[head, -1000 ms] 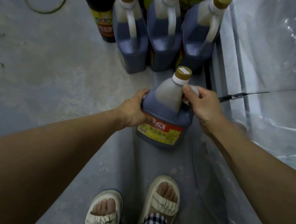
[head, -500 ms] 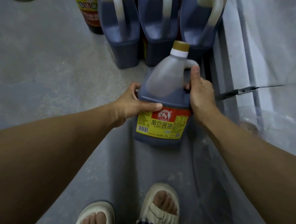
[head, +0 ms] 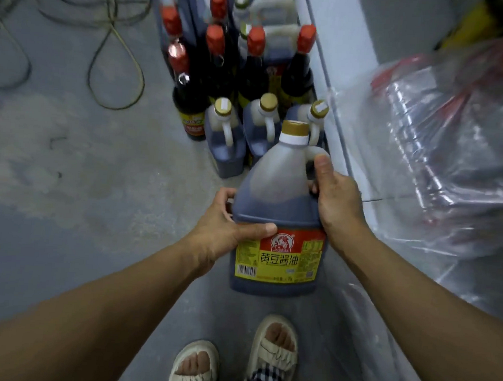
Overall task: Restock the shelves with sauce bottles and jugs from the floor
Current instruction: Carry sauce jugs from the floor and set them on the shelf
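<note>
Held jug: a big jug (head: 278,209) of dark sauce with a gold cap and white collar, carried upright in both hands above the grey floor (head: 66,208), roughly in the middle of the view.
Label: a red and yellow label (head: 280,258) with a barcode faces the camera on the lower front of the jug.
Left hand: the left hand (head: 223,228) grips the jug's left side, thumb laid across the front just above the label, fingers curled round the far side.
Right hand: the right hand (head: 336,200) is wrapped round the handle at the jug's upper right, thumb pointing up along it.
Jugs on the floor: three more jugs (head: 226,147) with gold caps stand in a row just behind the held one, close against the base of the shelf unit (head: 333,77).
Bottles: behind those jugs stands a cluster of tall dark bottles (head: 188,98) with red caps; larger pale-handled containers sit further back, partly hidden.
Right side: clear plastic wrapping (head: 440,160) bulges out over the shelf unit's lower level, with something red blurred inside it.
Cable: a thin cable (head: 116,64) lies looped on the floor at upper left.
Feet: two feet in pale sandals (head: 274,350) stand directly below the held jug.
</note>
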